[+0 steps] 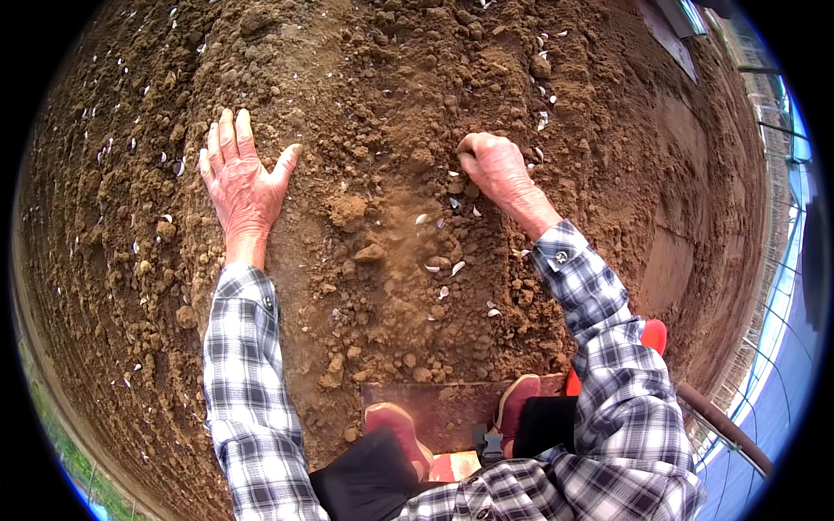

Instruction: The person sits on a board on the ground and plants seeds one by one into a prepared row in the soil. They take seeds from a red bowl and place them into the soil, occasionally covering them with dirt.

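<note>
My left hand [244,172] rests palm down on the brown soil at the left, fingers pointing away from me and thumb spread to the side. It holds nothing. My right hand [490,166] is at the soil right of the middle, its fingers curled in with the tips turned down. Whether something is pinched in them is hidden. Just below it lies a white garlic clove [454,203]. Several more are scattered nearer to me, among them a curved clove [458,267]. Up to the right, further cloves [543,121] form a loose row.
My shoes stand on a reddish board [449,417] at the bottom. A red plastic container [653,335] is partly hidden by my right sleeve. White cloves [180,167] dot the furrows at left. A rusty pipe [723,426] and wire mesh edge the right side.
</note>
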`<state>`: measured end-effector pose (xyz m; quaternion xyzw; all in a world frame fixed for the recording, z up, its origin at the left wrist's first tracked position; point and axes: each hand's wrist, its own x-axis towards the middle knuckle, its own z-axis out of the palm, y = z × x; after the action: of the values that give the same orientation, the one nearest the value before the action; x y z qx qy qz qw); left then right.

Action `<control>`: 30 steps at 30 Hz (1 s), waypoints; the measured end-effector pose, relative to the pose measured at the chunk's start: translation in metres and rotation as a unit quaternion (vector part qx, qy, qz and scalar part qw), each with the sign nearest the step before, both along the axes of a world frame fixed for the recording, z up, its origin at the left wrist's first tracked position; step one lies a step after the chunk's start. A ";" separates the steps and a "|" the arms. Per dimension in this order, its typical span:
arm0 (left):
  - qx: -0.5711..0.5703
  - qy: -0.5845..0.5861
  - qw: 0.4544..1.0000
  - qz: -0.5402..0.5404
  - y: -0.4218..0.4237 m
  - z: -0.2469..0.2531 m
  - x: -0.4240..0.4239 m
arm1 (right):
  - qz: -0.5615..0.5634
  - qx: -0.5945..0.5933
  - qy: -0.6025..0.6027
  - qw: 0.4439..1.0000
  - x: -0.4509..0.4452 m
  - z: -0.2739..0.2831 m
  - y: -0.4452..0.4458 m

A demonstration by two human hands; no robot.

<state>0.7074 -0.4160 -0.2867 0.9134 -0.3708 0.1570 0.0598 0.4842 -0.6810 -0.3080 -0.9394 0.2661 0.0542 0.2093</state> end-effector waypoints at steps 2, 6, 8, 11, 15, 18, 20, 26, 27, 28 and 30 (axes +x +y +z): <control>-0.004 0.000 1.000 -0.005 -0.002 0.000 -0.001 | -0.069 0.076 -0.076 0.992 -0.002 0.006 -0.010; -0.004 0.000 1.000 -0.003 -0.001 0.002 0.000 | -0.010 -0.047 -0.082 0.995 0.009 -0.003 -0.022; 0.000 0.000 1.000 0.000 0.000 0.001 -0.001 | 0.037 -0.090 -0.073 0.993 0.011 -0.012 -0.027; 0.004 -0.003 1.000 0.003 0.000 0.002 0.000 | 0.043 -0.142 -0.037 0.988 0.013 -0.024 -0.026; 0.007 -0.006 1.000 0.002 -0.001 0.002 -0.002 | 0.036 -0.209 0.040 0.976 0.022 -0.026 -0.021; -0.005 -0.002 1.000 -0.003 -0.002 0.000 -0.001 | 0.003 -0.146 0.004 0.989 0.020 -0.023 -0.024; -0.005 -0.005 1.000 -0.002 0.001 -0.001 0.000 | -0.026 -0.071 -0.076 0.994 0.018 -0.014 -0.022; 0.008 -0.010 1.000 0.003 0.000 0.001 0.000 | 0.081 -0.088 0.065 0.991 -0.003 0.006 0.012; 0.003 -0.010 1.000 0.003 -0.002 0.002 0.000 | 0.094 -0.118 0.074 0.986 -0.007 -0.002 0.015; 0.003 -0.007 1.000 0.001 0.000 0.000 -0.003 | 0.088 -0.114 0.080 0.986 -0.009 -0.001 0.021; 0.007 -0.017 1.000 0.003 -0.001 0.000 0.002 | 0.092 -0.105 0.101 0.985 -0.002 0.001 0.022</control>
<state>0.7097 -0.4169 -0.2868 0.9121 -0.3704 0.1696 0.0465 0.4824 -0.6589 -0.3073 -0.9664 0.2025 0.1392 0.0756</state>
